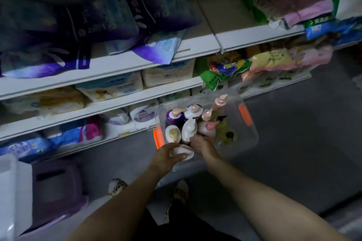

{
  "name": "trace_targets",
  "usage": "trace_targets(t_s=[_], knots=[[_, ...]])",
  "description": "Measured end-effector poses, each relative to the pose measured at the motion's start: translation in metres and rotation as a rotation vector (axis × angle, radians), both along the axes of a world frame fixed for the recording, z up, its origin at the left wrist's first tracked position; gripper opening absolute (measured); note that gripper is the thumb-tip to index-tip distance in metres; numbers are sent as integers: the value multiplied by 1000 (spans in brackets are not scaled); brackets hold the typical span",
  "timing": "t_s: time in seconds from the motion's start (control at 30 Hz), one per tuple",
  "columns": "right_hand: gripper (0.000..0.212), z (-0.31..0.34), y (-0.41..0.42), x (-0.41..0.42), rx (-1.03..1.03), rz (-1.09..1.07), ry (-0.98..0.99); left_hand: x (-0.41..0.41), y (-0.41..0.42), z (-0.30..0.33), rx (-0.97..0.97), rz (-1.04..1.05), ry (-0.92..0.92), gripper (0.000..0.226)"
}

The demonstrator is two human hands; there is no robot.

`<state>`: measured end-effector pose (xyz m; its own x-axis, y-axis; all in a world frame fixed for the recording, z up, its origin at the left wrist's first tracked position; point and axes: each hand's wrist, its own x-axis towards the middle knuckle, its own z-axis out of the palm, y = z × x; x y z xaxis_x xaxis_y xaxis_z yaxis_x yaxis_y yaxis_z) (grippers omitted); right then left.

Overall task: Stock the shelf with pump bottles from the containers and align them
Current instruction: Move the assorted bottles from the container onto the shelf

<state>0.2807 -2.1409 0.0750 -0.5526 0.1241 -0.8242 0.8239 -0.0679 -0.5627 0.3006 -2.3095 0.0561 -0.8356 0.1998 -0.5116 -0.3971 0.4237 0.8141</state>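
Reaching into the clear plastic container [248, 143] on the floor, your left hand [166, 155] curls its grip around a white pump bottle [183, 152], its body hidden below your fingers. Your right hand [202, 146] touches another white bottle [189, 130]; I cannot tell if it grips, the picture is dim and blurred. Round bottles, purple [173, 121], pink [208, 129] and green [227, 135], stand inside. Soft packs fill the shelf [117, 64].

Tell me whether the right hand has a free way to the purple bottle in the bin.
Probably yes. The right hand is already inside the clear bin, which is open on top. The purple bottle stands at the far left, pump exposed; only a white bottle stands between, so reaching over it should work.
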Motion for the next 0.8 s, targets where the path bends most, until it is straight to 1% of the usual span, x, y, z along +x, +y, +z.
trace_targets(t_s=[0.07, 0.13, 0.23, 0.3, 0.37, 0.47, 0.53, 0.6, 0.67, 0.8], knots=[[41, -13, 2, 8, 12, 69, -14, 0, 1, -9, -3, -11, 23, 38], [39, -23, 0, 12, 7, 87, -29, -2, 2, -15, -24, -38, 31, 39], [27, -35, -4, 11, -63, -30, -83, -4, 3, -22, -95, -89, 38, 35], [29, -40, -4, 12, -70, -49, -104, -5, 4, -24, -179, -133, 14, 43], [35, -42, -5, 13, -61, -40, -111, -6, 5, -26, -223, -157, -2, 45], [42, -42, -8, 12, -52, -32, -131, -5, 8, -27, -270, -170, 44, 43], [36, -41, -8, 12, -51, -29, -131, -4, 9, -29, -320, -200, 107, 42], [37, -41, -7, 13, -46, -16, -121, -3, 9, -30, -358, -235, 161, 41], [40, -41, -7, 15, -37, -4, -109, -2, 10, -32, -351, -231, 179, 38], [37, -36, -7, 18, -53, 1, -77, -3, 11, -32, -307, -197, 172, 37]])
